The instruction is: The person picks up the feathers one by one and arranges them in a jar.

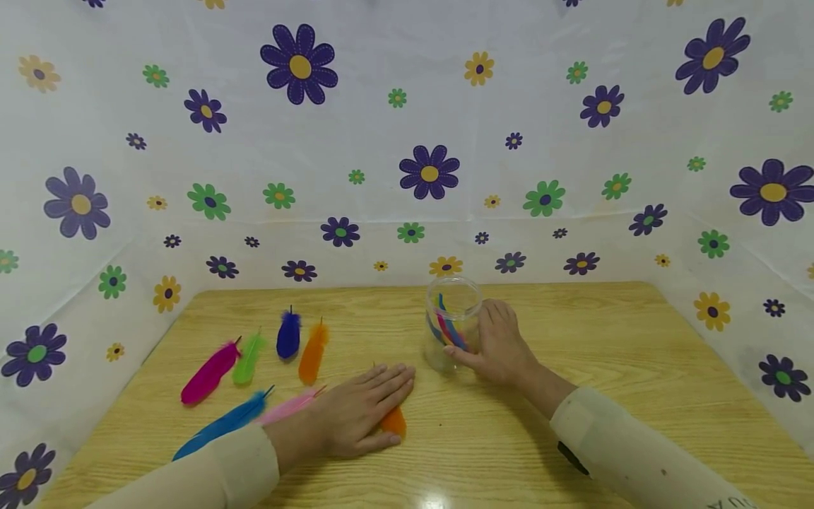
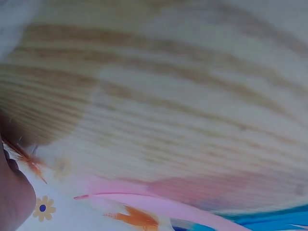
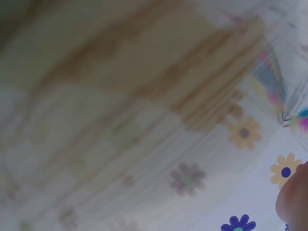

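Left of the jar and nearer the person, an orange feather lay partly covered by the left hand; a sideways sweep of that hand could have bent or skidded it. The left sleeve reached close over the light-blue feather and pink feather, further left of the jar, so a dragged forearm might have scattered them. The jar had its mouth uncovered, and a loosened hold or a bump seemed likely to tip it, which could have spilled the coloured strips inside. As for pose, the left hand lay palm down, fingers straight and pointing toward the jar's near side, thumb spread, gripping nothing. The right hand met the jar from its right and gripped it, thumb across the near wall, fingers curled behind.
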Available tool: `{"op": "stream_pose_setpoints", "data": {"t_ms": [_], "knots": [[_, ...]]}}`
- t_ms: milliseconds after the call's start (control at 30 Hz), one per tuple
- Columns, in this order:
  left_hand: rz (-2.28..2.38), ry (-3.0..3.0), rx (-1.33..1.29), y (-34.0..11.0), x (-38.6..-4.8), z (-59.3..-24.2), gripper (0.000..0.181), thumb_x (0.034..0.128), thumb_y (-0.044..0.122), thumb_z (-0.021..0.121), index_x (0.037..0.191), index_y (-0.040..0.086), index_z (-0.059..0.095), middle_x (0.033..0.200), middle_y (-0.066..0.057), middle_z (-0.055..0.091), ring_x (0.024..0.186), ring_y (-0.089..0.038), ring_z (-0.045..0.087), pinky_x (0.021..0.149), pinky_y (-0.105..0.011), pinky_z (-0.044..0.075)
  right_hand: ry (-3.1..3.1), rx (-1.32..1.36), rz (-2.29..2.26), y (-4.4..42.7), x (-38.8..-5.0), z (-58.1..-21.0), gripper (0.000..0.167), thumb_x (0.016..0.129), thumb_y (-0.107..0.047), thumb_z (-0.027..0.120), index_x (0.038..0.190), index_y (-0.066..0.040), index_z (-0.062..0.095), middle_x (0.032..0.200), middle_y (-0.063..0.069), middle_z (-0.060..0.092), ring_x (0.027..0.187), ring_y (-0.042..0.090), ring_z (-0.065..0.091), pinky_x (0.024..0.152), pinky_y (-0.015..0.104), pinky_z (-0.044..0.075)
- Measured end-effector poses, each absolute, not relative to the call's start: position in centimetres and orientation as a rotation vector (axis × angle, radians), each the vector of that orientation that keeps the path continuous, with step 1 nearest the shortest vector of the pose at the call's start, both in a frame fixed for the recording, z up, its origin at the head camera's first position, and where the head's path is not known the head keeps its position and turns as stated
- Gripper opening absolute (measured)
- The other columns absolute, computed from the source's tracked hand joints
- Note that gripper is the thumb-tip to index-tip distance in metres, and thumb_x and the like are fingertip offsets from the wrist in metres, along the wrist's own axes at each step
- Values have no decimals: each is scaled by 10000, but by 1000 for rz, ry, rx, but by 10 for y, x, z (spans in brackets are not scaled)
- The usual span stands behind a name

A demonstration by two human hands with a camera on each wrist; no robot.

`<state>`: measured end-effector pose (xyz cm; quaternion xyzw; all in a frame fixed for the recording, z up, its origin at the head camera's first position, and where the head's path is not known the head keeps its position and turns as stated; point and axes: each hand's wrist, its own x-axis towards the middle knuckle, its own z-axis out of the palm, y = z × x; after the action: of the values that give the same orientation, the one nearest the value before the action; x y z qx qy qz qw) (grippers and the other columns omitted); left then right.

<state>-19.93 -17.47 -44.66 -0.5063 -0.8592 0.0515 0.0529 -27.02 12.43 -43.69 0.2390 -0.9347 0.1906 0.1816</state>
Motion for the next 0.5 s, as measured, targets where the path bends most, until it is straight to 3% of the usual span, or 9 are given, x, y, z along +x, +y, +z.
{"op": "stream_pose_setpoints", "data": {"t_ms": [200,500], "knots": [[221,-2586,-1571,-174,-199,-447,602,1092,403,271,1556,19,293,1641,-134,256,1518,-264,247,1206,-428,273,-2641,661,512,123,-270,-436,828,823,-638,670,1250,44,474,1173,182,562,1172,342,472,1148,517,261],[99,-2677,-1560,-172,-196,-446,531,1102,286,273,1548,0,298,1634,-158,259,1515,-286,249,1206,-434,271,-2630,657,507,123,-270,-436,829,819,-628,674,1235,62,481,1160,181,558,1154,342,481,1137,519,271]]}}
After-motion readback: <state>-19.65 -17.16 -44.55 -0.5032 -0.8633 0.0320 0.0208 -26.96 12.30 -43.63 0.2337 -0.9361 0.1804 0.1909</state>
